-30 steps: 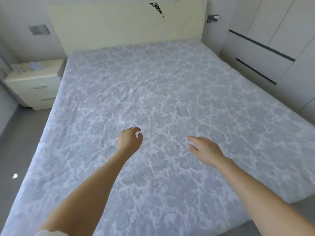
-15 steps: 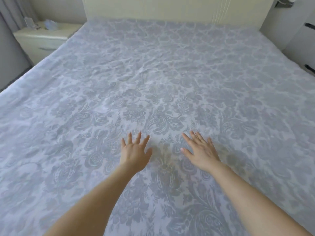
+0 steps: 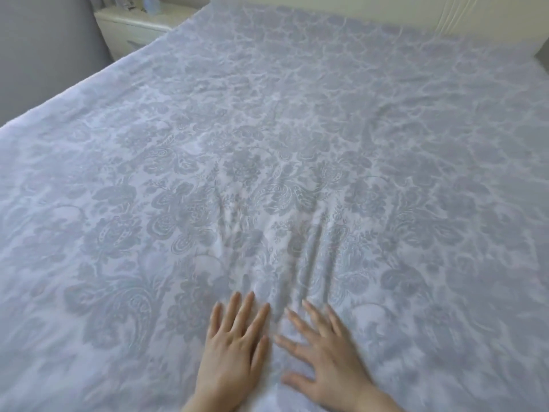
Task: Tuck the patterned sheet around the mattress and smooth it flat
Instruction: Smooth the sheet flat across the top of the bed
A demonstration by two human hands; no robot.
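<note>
Both hands spread flat, palms down, nothing pinched: left hand [image 3: 234, 343] and right hand [image 3: 323, 352] press side by side on the patterned sheet [image 3: 267, 138] at the near edge, thumbs almost meeting. Fingers are straight and fanned. The sheet covers the whole bed top from the near edge to the far headboard [image 3: 416, 13]; the mattress is hidden under it. Tucks along the sides are out of view, so I can't tell if they are done.

Risks, as a judgement:
- Creases [image 3: 309, 248] fan out just far of the fingertips. Pushing straight ahead would likely pile that cloth up rather than flatten it.
- With the hands this close together, a fold could get trapped in the gap between them. Sweeping outward to left and right looks safer.
- If the far or side edges are loose, hard pressure could drag the whole sheet and pull it off a corner.
- The picture is motion-blurred, so small wrinkles may go unseen.

Counts:
- Hands: 2
- Sheets: 1
- Headboards: 1
- Nightstands [image 3: 139, 22]: 1, far left; items on it too blurred to count
- Crease ridges ahead of the hands: roughly three or four, soft-edged, count uncertain
</note>
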